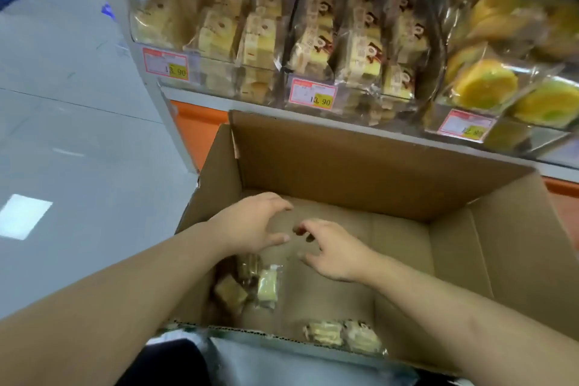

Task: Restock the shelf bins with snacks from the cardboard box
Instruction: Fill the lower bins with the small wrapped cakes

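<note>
An open cardboard box [376, 166] stands below the shelf. Both my hands reach down into it. My left hand [250, 222] hovers with fingers spread and loosely curved, holding nothing. My right hand [332, 247] is beside it, fingers curved downward, also holding nothing. Under my left forearm lie a few wrapped cake snacks [266, 285] on the box floor. Two more wrapped snacks [341, 334] lie by the box's near wall. Clear shelf bins [313, 97] above hold rows of wrapped cake slices.
A bin at the right [463, 125] holds yellow round cakes in clear wrap. Price tags [166, 64] hang on the bin fronts. Grey tiled floor [78, 135] lies to the left. The shelf base is orange [194, 131].
</note>
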Motion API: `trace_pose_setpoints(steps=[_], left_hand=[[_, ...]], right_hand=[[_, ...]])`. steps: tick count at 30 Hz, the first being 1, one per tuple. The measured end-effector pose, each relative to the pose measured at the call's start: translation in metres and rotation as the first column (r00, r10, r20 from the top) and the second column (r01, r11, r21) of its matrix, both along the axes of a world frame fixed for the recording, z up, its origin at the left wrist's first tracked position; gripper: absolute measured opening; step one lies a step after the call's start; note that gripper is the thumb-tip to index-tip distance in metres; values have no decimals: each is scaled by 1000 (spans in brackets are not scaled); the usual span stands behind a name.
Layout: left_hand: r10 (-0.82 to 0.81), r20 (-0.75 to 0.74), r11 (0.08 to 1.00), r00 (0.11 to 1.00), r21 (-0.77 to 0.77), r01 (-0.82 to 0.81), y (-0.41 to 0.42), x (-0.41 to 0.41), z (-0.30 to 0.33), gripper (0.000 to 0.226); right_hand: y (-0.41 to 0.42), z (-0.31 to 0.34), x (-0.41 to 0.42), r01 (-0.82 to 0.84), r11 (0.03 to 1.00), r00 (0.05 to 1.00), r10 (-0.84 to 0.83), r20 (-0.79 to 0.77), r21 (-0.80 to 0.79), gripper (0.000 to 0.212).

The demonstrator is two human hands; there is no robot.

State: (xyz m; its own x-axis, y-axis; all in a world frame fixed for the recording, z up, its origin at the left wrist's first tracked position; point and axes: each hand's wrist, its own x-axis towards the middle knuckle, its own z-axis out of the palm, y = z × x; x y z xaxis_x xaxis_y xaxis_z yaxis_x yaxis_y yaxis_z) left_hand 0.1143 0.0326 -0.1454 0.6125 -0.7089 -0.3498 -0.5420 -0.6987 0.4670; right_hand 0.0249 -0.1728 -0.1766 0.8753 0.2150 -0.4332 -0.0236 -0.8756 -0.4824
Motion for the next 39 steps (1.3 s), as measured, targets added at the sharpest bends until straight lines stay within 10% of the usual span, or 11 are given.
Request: trace_pose_setpoints(steps=[12,19,25,32,39], left_hand=[[259,-272,914,927,378,-144,12,9,-176,106],[361,-285,900,888,354,-253,10,7,-198,90],[450,-297,891,842,209,-402,3,8,-162,55],[367,-312,857,876,-254,-449,-34,18,-20,56],[389,-264,633,882,-619,-465,-42,-30,122,53]], right_hand=[[39,-199,-23,-143,989,986,146,-76,33,104],[24,-211,-28,-156,988,987,156,26,0,73],[-60,-148,-2,252,951,947,-205,-246,177,77],[-119,1,16,643,582,760,-404,-509,497,60],[-91,140,-10,631,47,745,-319,-586,775,48]])
